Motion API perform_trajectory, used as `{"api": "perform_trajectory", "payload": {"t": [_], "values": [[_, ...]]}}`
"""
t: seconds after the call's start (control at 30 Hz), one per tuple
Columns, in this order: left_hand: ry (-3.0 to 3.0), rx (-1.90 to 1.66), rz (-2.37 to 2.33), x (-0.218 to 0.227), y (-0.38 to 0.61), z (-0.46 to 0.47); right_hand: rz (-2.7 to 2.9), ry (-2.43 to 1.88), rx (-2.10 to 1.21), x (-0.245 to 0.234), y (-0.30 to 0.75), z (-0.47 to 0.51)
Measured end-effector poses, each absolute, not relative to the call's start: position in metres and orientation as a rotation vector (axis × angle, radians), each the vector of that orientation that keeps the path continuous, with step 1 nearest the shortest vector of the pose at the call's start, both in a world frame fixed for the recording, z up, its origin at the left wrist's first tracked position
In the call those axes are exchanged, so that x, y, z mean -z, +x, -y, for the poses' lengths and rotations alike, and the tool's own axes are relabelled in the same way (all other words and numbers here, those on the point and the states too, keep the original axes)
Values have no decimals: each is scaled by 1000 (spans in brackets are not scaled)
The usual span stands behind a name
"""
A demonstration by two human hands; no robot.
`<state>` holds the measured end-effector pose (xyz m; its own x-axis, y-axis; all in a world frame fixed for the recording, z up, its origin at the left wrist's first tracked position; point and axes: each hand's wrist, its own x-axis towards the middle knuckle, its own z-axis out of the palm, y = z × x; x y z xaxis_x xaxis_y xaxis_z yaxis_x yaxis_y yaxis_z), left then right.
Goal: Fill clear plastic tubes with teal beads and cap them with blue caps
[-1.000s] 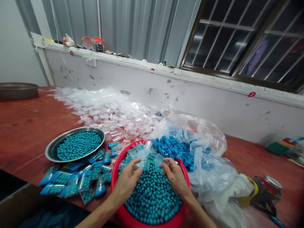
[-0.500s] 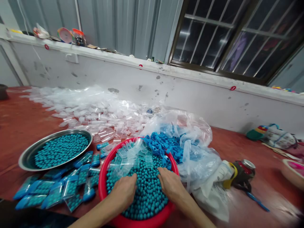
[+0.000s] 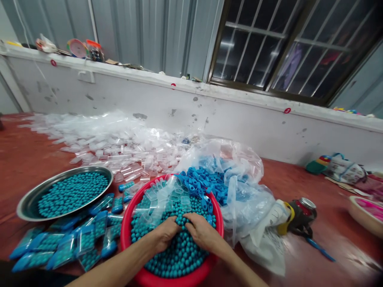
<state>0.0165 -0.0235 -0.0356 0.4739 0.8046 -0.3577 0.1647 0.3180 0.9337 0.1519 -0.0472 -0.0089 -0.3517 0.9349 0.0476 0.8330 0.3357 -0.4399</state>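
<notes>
A red basin (image 3: 129,223) full of small teal balls (image 3: 176,255) sits in front of me. Both hands lie on the balls in its middle. My left hand (image 3: 165,234) and my right hand (image 3: 201,232) meet fingertip to fingertip, fingers curled down into the balls. Whatever they hold is hidden. Clear empty plastic cases (image 3: 155,195) and blue caps (image 3: 197,183) lie on the far side of the basin.
A steel dish (image 3: 28,203) of teal balls stands at the left. Filled blue-capped cases (image 3: 74,239) lie before it. A heap of clear cases (image 3: 113,139) spreads behind. A plastic bag (image 3: 248,191) with blue caps, a can (image 3: 302,209) and a pink bowl (image 3: 366,209) are to the right.
My hands drew together from apart on the balls until the fingertips met. The view shifted slightly right and down.
</notes>
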Motion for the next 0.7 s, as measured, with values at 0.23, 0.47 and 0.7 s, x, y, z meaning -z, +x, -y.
{"api": "perform_trajectory", "payload": {"t": [0.23,0.47,0.7], "values": [[706,-591,-776,32,7,22,2467,-1914,191,-13,190,32],[696,-603,-738,21,5,26,2620,-1768,478,-3,196,7],[706,-616,-891,20,-10,31,2518,-1746,497,-10,187,17]]}}
